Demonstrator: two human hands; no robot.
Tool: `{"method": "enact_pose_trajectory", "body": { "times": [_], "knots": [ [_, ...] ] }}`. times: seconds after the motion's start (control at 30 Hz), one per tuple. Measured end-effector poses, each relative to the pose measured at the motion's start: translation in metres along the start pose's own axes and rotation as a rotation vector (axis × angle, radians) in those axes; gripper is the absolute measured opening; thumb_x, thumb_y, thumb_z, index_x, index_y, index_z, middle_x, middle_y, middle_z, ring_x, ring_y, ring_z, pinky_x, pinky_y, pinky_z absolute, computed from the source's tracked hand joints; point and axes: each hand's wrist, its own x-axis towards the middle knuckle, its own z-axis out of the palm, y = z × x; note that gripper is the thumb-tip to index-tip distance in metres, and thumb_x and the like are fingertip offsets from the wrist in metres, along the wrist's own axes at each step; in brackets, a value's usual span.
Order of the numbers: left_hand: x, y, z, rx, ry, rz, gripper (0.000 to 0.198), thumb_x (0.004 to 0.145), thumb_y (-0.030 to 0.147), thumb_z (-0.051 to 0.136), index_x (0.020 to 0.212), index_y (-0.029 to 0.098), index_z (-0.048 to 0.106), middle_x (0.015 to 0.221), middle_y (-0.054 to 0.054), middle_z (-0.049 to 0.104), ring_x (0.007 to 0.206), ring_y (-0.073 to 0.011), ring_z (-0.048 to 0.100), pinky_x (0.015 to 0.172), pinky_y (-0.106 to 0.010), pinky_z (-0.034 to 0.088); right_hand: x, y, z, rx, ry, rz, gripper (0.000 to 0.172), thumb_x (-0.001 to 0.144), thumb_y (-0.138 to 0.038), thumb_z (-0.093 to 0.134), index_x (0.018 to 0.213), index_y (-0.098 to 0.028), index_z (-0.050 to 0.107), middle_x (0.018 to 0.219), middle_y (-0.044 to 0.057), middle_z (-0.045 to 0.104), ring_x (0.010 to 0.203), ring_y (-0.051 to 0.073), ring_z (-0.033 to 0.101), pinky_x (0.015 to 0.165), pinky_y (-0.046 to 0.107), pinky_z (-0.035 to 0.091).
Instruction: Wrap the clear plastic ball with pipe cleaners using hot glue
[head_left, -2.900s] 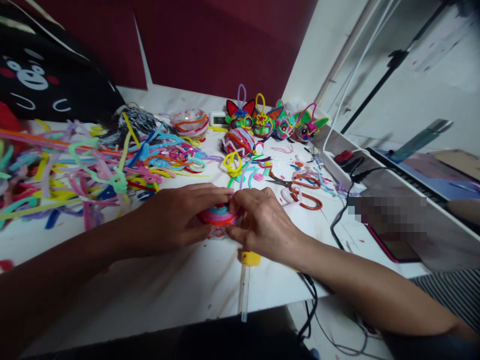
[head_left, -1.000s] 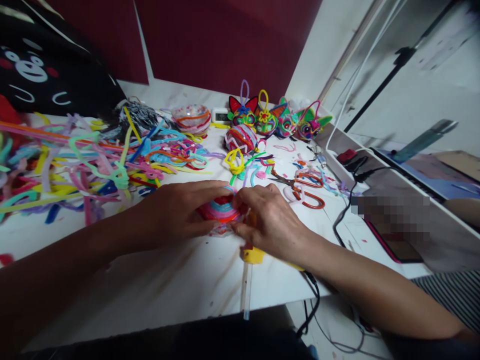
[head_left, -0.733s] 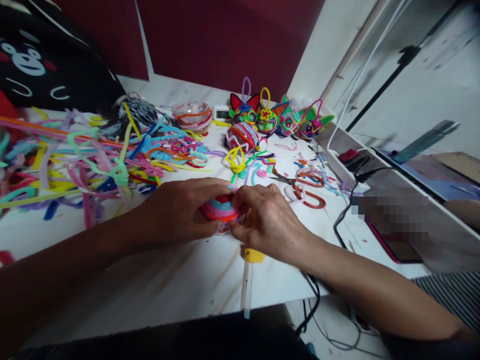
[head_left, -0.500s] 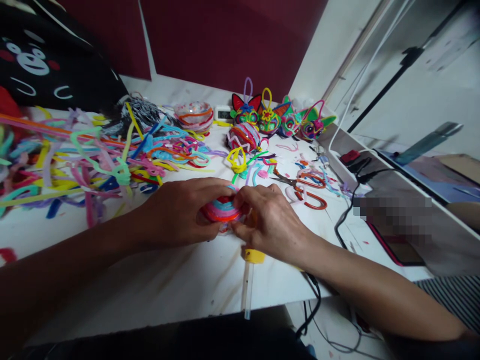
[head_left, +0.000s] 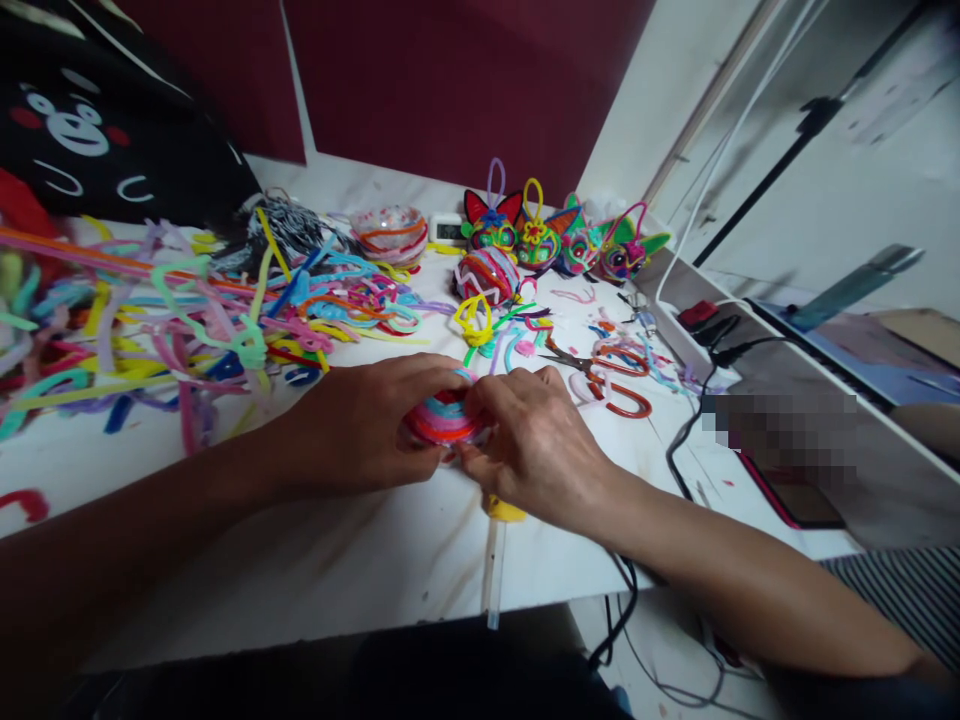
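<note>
Near the front of the table, both hands close round a ball (head_left: 444,428) banded with red, blue, pink and orange pipe cleaners. My left hand (head_left: 367,420) grips its left side, thumb low and fingers over the top. On the opposite side, my right hand (head_left: 536,435) has its fingertips pressed to the ball, covering much of it. Under the right hand lies what looks like a yellow glue gun (head_left: 506,508), mostly hidden, with a clear glue stick (head_left: 493,580) jutting toward the table edge. Scissors (head_left: 600,375) with orange handles lie beyond the right hand.
A heap of loose pipe cleaners (head_left: 187,320) spreads over the left. Behind are a wrapped clear bowl (head_left: 390,235), another wrapped ball (head_left: 487,275) and several finished cat-eared ornaments (head_left: 536,235). A black cable (head_left: 682,440) and a phone (head_left: 787,490) lie at right.
Both hands keep their hold on the ball, with the right fingers shifted only slightly. The whole view has moved a little.
</note>
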Motion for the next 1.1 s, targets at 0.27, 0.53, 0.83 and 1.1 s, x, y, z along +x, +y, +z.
{"method": "enact_pose_trajectory", "body": {
  "times": [0.27,0.53,0.83,1.1],
  "knots": [
    [0.0,-0.002,0.001,-0.021,-0.012,-0.001,0.048,0.084,0.043,0.065,0.129,0.026,0.063,0.141,-0.01,0.068,0.13,-0.0382,0.063,0.106,-0.051,0.053,0.0,0.0,-0.002,0.008,-0.034,0.004,0.024,0.086,-0.028,0.069,0.104,-0.014,0.065,0.096,0.011,0.072,0.094,0.03,0.065,0.082,0.039,0.033],
    [-0.001,0.003,-0.003,0.009,-0.042,-0.01,0.05,0.084,0.04,0.057,0.13,0.024,0.058,0.143,-0.012,0.065,0.131,-0.0354,0.061,0.105,-0.051,0.053,-0.001,0.002,-0.002,0.008,-0.048,-0.002,0.026,0.086,-0.03,0.073,0.104,-0.014,0.064,0.097,0.011,0.071,0.095,0.03,0.064,0.082,0.038,0.033],
    [-0.001,0.002,0.005,-0.04,0.008,0.007,0.067,0.081,0.047,0.069,0.14,0.019,0.052,0.154,-0.02,0.05,0.144,-0.0423,0.048,0.117,-0.055,0.043,-0.009,0.008,-0.022,0.091,-0.062,-0.029,0.024,0.082,-0.015,0.069,0.104,-0.016,0.062,0.094,0.007,0.072,0.089,0.024,0.059,0.08,0.035,0.035],
    [0.003,0.005,0.009,-0.043,0.015,-0.061,0.055,0.086,0.056,0.067,0.129,0.022,0.059,0.137,-0.015,0.065,0.128,-0.0382,0.06,0.107,-0.049,0.049,-0.01,0.019,-0.035,0.212,0.067,0.038,0.019,0.083,-0.012,0.063,0.102,-0.016,0.064,0.092,0.005,0.073,0.092,0.024,0.064,0.088,0.038,0.042]
  ]
}}
